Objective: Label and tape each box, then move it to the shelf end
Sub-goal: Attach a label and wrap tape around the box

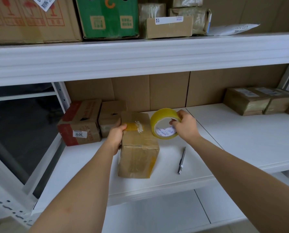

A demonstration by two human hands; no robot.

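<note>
Cardboard box [138, 145] stands on a white shelf [224, 135] as a person's left hand [116, 134] grips its upper left edge, thumb pressing a strip of yellow tape on top, while the right hand [185, 126] pinches a roll of yellow tape [164, 123] held just beside the box.

Printing on the roll's white core is too small to read. A red-and-brown carton [79, 123] to the left carries a sticker reading "3011". A grey pen [182, 160] lies nearby; taped parcels [258, 100] sit at the far right, a green carton [108, 17] on the shelf above.
</note>
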